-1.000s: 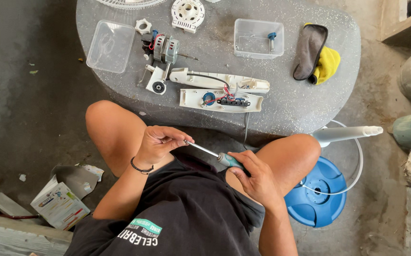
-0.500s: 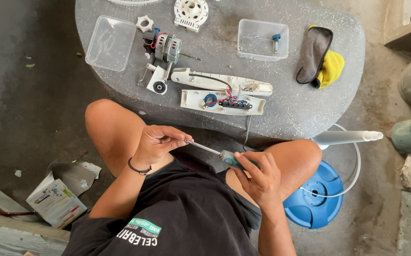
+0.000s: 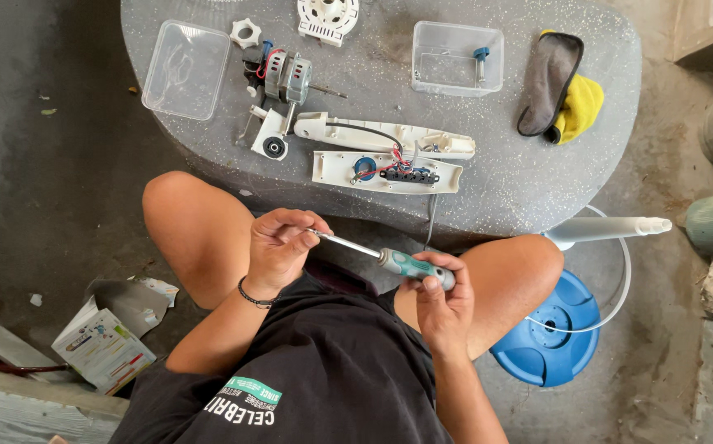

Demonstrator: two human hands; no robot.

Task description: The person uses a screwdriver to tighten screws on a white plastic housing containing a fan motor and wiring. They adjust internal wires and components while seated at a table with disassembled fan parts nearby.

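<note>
Nearest the camera: black shirt, bare knees out to both sides. Right hand [image 3: 443, 300] wrapped tight round the teal-and-grey handle of a screwdriver [image 3: 389, 259], held low over the lap between the knees. Shaft angled up and to the left, tip buried in the left hand [image 3: 278, 247], fingers curled shut around it; whatever small bit sits in there, can't tell. Black band [image 3: 251, 298] on the left wrist.

Down on the floor: crumpled cardboard box [image 3: 101, 345] beside the left knee, blue round fan base [image 3: 550, 329] with a white pole [image 3: 607, 228] by the right knee.

Further out, grey speckled tabletop [image 3: 537, 177]. Closest to its near edge, an opened white switch housing [image 3: 385, 171] with red and blue wires showing, its other half [image 3: 381, 136] just behind. Small motor [image 3: 284, 76] left of that. Clear plastic tub [image 3: 185, 70] far left, another clear tub [image 3: 457, 57] with a blue-capped piece inside further right. Grey and yellow cloth [image 3: 558, 90] near the right end. White round fan part [image 3: 328, 16] at the far edge.
</note>
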